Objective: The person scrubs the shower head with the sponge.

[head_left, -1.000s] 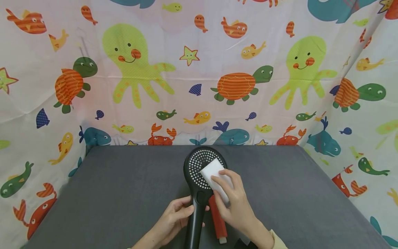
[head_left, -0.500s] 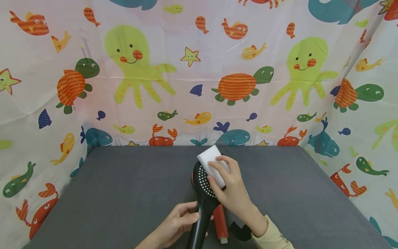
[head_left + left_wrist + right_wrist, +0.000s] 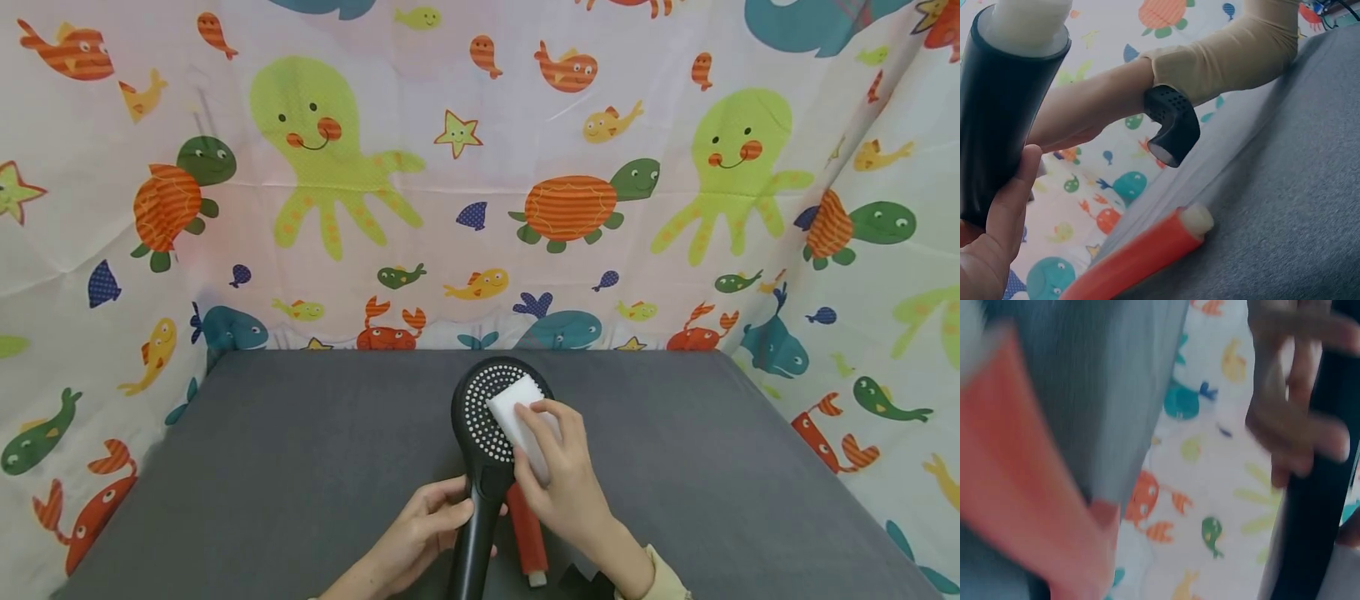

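My left hand point(image 3: 423, 529) grips the handle of a black shower head point(image 3: 474, 400), its dotted spray face turned up. In the left wrist view, the handle's whitish open end point(image 3: 1032, 28) points upward. My right hand point(image 3: 566, 475) pinches a white sponge point(image 3: 517, 408) against the right part of that spray face, covering some of the dots. Beneath and to the right of the shower head lies a red handle point(image 3: 527, 533) with a pale end; its far part is hidden behind the shower head and my hand. The right wrist view is blurred.
A grey cloth point(image 3: 315, 467) covers the table. Behind and at both sides hangs a white curtain point(image 3: 420, 175) printed with sea animals. A black perforated strap point(image 3: 1175, 125) hangs at my right sleeve point(image 3: 1229, 56).
The shower head tilted to the side and the sponge moved up to its upper right edge; now the face is turned back up and the sponge has come down again.
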### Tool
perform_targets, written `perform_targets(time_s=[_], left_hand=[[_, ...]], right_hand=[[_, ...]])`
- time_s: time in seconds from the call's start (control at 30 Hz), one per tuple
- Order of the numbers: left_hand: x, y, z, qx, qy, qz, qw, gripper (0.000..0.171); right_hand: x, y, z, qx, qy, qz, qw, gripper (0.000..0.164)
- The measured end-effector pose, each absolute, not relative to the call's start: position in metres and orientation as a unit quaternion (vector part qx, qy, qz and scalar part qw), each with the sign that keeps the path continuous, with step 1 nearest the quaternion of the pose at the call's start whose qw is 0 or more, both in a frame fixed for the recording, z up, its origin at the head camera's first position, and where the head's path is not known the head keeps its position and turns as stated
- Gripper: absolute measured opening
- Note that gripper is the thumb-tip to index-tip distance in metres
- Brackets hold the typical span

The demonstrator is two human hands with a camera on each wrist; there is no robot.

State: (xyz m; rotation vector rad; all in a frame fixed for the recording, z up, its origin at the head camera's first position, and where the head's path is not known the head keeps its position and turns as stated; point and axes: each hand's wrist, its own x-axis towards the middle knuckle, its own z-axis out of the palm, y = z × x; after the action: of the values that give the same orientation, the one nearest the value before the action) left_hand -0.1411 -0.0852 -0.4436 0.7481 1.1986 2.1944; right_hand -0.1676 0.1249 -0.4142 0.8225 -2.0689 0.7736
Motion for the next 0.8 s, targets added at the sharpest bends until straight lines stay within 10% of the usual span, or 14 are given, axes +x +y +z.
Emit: perform_targets(time_s=[0.8], left_hand=[[-0.146, -0.093, -0.440, 0.257, 0.447, 0.830, 0.213, 0.034]], right_hand=[[-0.137, 0.105, -0.420, 0.550, -0.684, 0.299, 0.375, 0.027]])
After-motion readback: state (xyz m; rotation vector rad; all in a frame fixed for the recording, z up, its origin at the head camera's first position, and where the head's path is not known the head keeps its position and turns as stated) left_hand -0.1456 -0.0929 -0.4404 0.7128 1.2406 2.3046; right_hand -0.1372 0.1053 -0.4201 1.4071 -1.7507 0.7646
